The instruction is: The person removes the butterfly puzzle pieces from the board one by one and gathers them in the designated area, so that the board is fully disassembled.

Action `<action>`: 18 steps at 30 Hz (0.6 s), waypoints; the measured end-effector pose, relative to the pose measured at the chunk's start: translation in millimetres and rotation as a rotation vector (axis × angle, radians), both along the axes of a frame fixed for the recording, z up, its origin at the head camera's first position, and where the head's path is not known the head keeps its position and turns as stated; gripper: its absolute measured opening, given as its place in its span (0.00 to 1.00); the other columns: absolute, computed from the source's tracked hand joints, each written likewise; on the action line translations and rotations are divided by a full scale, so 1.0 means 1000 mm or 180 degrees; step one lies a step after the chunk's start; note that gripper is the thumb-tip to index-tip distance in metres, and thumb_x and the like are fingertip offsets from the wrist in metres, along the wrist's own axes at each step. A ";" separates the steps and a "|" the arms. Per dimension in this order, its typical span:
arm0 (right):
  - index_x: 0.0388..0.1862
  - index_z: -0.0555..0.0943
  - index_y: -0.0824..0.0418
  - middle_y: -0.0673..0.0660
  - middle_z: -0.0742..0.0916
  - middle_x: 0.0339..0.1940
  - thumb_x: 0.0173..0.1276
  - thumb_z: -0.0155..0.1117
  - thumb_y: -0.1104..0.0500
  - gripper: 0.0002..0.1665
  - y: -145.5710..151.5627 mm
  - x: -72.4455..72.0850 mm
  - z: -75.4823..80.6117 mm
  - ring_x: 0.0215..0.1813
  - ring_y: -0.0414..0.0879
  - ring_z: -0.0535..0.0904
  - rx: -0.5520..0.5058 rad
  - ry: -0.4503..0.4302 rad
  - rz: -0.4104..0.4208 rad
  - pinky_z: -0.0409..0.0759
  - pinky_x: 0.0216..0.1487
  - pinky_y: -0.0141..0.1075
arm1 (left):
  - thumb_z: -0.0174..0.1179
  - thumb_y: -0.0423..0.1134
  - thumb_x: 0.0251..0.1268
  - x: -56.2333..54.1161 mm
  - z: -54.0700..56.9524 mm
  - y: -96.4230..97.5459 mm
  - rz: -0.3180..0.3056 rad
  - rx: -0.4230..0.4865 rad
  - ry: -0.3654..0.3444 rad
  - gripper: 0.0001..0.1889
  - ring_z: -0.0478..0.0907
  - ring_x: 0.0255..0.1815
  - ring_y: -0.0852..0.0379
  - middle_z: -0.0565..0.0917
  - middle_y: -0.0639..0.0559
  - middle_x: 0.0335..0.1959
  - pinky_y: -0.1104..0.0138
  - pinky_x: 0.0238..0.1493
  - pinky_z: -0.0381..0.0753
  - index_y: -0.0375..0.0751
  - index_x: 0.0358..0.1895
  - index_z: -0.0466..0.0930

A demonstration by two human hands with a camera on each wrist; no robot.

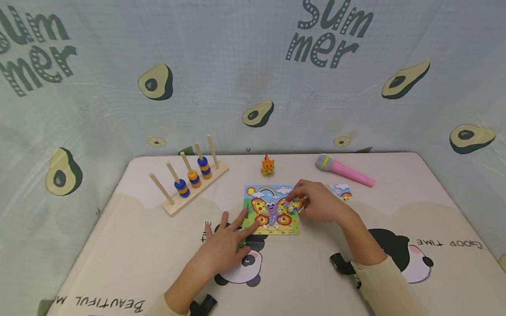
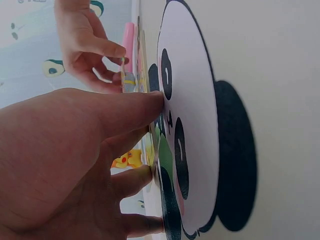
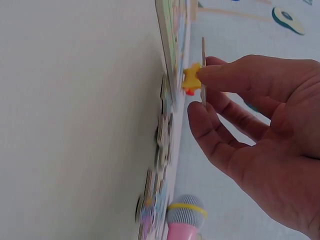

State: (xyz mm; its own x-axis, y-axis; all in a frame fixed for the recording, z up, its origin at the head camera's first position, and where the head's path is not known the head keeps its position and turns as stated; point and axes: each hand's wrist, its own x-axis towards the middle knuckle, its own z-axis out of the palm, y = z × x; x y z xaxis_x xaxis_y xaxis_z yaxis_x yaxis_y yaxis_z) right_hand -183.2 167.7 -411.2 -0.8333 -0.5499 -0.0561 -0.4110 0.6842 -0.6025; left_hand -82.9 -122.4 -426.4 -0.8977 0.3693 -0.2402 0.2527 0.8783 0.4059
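At the middle of the desk (image 1: 130, 245) lies a butterfly puzzle board (image 1: 272, 210), a shallow tray that holds a nearly whole picture of a purple-bodied butterfly with orange and yellow wings under a rainbow. Its right-hand part, toward 3 o'clock, is covered by the right hand (image 1: 319, 202), so how full that side is cannot be told. The right hand pinches a thin puzzle piece (image 3: 203, 70) between thumb and forefinger, the other fingers loosely spread; in the right wrist view the piece stands on edge just off the board's surface. The left hand (image 1: 225, 244) lies flat with straight, spread fingers at the board's 7 o'clock corner, fingertips (image 2: 155, 102) pressing on the desk and the board's edge, holding nothing.

Loose puzzle pieces (image 1: 341, 190) lie on the desk just past the right hand, at about 2 o'clock from the board. At 12 o'clock from the board stands a small orange toy figure (image 1: 267, 165). A pink toy microphone (image 1: 345, 172) with a grey head lies at about 1 o'clock. At 10 o'clock sits a wooden peg rack (image 1: 193, 182) with five pegs; three of them carry stacked blue and orange rings (image 1: 193, 178), and the two end pegs are bare.
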 end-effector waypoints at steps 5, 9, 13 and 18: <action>0.48 0.91 0.52 0.52 0.85 0.49 0.50 0.63 0.76 0.30 0.018 0.003 0.003 0.42 0.48 0.79 -0.0063 0.0005 -0.0136 0.81 0.41 0.37 | 0.64 0.50 0.73 0.001 0.001 0.001 0.0013 -0.0017 0.0022 0.30 0.48 0.83 0.23 0.56 0.50 0.86 0.16 0.66 0.44 0.66 0.77 0.70; 0.49 0.90 0.53 0.53 0.85 0.50 0.51 0.65 0.76 0.29 0.035 0.006 0.005 0.43 0.49 0.79 -0.0129 -0.0077 -0.0221 0.81 0.39 0.36 | 0.64 0.50 0.73 0.003 0.004 0.001 0.0026 -0.0022 0.0014 0.30 0.49 0.83 0.23 0.56 0.51 0.86 0.16 0.65 0.45 0.66 0.77 0.70; 0.51 0.90 0.54 0.53 0.84 0.51 0.52 0.65 0.76 0.29 0.052 0.009 0.005 0.45 0.47 0.79 -0.0169 -0.0119 -0.0262 0.83 0.41 0.34 | 0.65 0.50 0.73 0.003 0.004 0.001 0.0030 -0.0001 0.0010 0.31 0.49 0.83 0.23 0.56 0.51 0.86 0.16 0.65 0.44 0.66 0.77 0.70; 0.49 0.91 0.53 0.52 0.85 0.49 0.51 0.64 0.76 0.29 0.071 0.012 0.006 0.45 0.46 0.79 -0.0133 -0.0077 -0.0390 0.85 0.46 0.35 | 0.65 0.48 0.72 0.002 -0.001 -0.001 -0.0008 0.0099 0.0077 0.31 0.49 0.82 0.21 0.56 0.49 0.86 0.14 0.64 0.43 0.68 0.77 0.70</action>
